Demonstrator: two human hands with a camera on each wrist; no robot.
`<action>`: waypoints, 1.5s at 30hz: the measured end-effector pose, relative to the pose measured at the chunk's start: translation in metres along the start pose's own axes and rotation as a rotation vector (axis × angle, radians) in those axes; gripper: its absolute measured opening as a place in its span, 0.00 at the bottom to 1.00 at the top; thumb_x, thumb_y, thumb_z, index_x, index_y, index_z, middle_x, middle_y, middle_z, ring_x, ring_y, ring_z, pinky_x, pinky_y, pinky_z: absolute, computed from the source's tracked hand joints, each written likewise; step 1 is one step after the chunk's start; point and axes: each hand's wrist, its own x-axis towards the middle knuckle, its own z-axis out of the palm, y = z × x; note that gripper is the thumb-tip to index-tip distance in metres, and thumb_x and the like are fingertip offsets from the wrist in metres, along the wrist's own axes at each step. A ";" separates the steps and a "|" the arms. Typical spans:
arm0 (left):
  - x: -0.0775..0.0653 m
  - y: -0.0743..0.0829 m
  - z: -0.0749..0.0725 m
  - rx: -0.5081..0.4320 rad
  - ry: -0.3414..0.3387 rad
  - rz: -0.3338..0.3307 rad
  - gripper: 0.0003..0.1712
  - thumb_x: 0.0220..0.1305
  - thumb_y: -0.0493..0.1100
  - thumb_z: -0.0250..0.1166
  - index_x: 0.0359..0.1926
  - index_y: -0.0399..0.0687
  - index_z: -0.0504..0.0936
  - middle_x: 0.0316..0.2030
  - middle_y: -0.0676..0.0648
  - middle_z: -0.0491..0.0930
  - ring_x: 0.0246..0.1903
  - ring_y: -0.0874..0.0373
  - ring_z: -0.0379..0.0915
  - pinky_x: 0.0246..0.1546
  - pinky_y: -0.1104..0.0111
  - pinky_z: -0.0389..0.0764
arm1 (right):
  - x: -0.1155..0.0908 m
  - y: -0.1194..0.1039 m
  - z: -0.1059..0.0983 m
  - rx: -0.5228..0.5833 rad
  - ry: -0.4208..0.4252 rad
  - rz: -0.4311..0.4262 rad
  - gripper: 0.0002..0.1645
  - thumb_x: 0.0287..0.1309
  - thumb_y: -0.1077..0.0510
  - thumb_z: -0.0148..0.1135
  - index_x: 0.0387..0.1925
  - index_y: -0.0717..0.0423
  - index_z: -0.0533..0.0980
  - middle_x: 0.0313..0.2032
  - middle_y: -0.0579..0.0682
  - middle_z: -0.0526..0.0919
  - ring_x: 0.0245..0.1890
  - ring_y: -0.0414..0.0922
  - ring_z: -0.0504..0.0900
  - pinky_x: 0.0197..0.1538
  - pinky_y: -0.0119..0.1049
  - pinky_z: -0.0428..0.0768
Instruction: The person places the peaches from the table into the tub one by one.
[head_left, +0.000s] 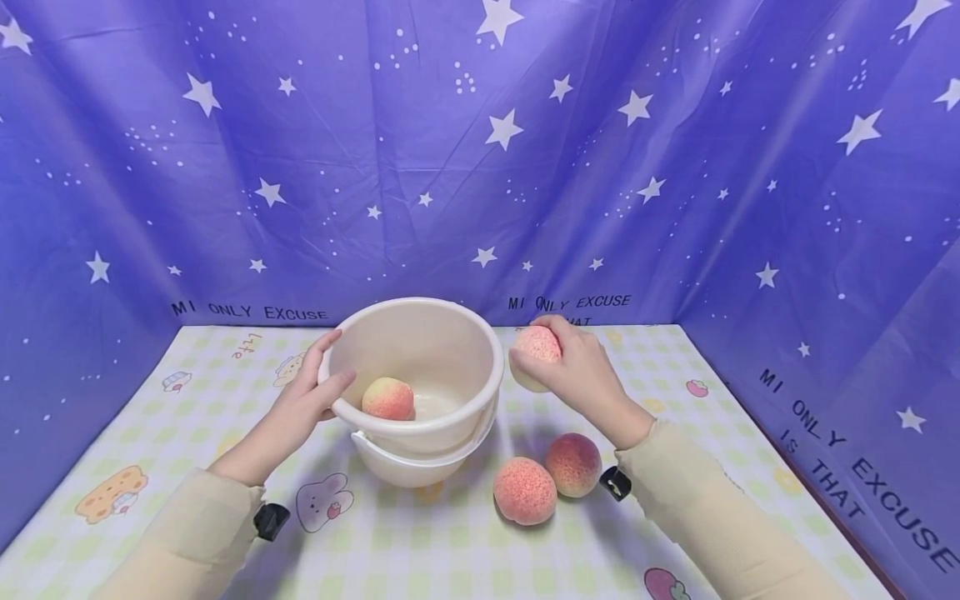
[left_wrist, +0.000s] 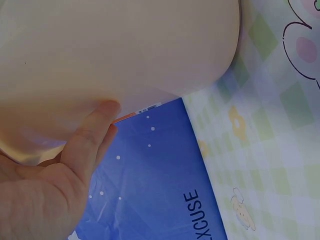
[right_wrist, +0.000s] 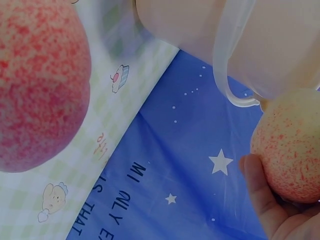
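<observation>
A white plastic bucket [head_left: 417, 450] stands tilted toward me on the table, its handle hanging down the front. My left hand [head_left: 303, 400] grips the left side of its rim, thumb over the edge and fingers along the outside wall, as the left wrist view shows too. One yellow-and-red peach [head_left: 387, 399] lies inside on the left. Just right of the rim, my right hand [head_left: 588, 371] holds a pale, red-speckled peach [right_wrist: 292, 145] between thumb and fingers. Below that hand, a pink peach [head_left: 525, 492] and a darker red peach [head_left: 573, 465] lie side by side.
A checked cloth with cartoon prints covers the table [head_left: 225, 392]. Behind and on both sides hangs a blue-purple curtain [head_left: 420, 150] with white stars and lettering. Black straps [head_left: 272, 521] show at both wrists.
</observation>
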 end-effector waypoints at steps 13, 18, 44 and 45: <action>-0.001 0.001 0.000 0.023 0.002 -0.004 0.41 0.75 0.54 0.49 0.79 0.60 0.37 0.77 0.35 0.42 0.67 0.35 0.64 0.61 0.48 0.77 | 0.002 -0.005 -0.005 0.018 0.036 -0.008 0.28 0.54 0.39 0.68 0.53 0.47 0.77 0.45 0.53 0.85 0.42 0.51 0.83 0.41 0.44 0.83; -0.002 0.003 0.000 0.019 -0.001 0.000 0.41 0.75 0.54 0.49 0.79 0.60 0.37 0.77 0.35 0.41 0.67 0.34 0.63 0.61 0.48 0.77 | 0.002 -0.006 -0.006 0.050 0.047 0.011 0.28 0.54 0.40 0.69 0.54 0.46 0.76 0.46 0.54 0.85 0.42 0.51 0.83 0.42 0.46 0.84; -0.002 0.004 0.000 0.019 -0.003 -0.004 0.42 0.76 0.54 0.49 0.79 0.59 0.36 0.77 0.34 0.41 0.68 0.33 0.63 0.62 0.47 0.77 | 0.004 -0.015 -0.006 0.111 0.137 -0.044 0.29 0.53 0.42 0.70 0.54 0.48 0.77 0.48 0.54 0.85 0.44 0.52 0.83 0.45 0.48 0.84; -0.002 0.004 0.000 0.019 -0.003 -0.005 0.42 0.76 0.54 0.49 0.79 0.59 0.36 0.77 0.34 0.42 0.68 0.33 0.63 0.62 0.47 0.77 | 0.004 -0.015 -0.005 0.112 0.140 -0.045 0.29 0.53 0.42 0.70 0.54 0.49 0.77 0.48 0.54 0.85 0.45 0.52 0.83 0.45 0.48 0.84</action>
